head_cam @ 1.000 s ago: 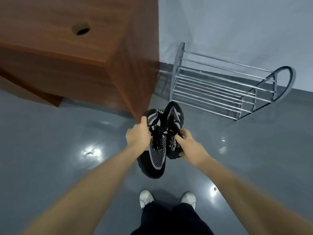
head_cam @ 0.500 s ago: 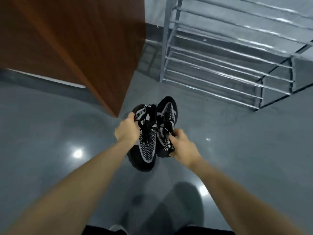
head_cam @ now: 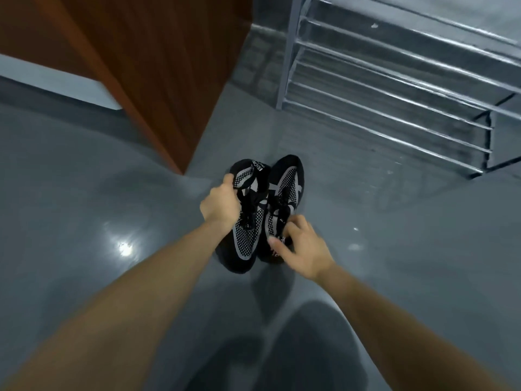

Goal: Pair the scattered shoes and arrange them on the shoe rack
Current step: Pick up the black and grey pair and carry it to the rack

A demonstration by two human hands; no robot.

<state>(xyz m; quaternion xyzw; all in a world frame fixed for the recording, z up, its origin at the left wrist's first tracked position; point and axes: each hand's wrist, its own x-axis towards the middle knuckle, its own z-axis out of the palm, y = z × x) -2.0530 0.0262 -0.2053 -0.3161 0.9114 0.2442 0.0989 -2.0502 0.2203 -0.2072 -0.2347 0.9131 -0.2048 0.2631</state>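
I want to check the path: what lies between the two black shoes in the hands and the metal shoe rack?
Only grey floor lies between the black shoes and the shoe rack, in the head view.

Shoe rack (head_cam: 394, 88) is running off the top and right edges. Left hand (head_cam: 221, 204) is covering one shoe's (head_cam: 248, 221) collar. Heel lettering is blurring.

Illegible white lettering on shoes (head_cam: 255, 221)

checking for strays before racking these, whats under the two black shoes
Below the black shoes, held by the left hand and right hand, only glossy grey floor shows. The patch directly beneath them is covered.
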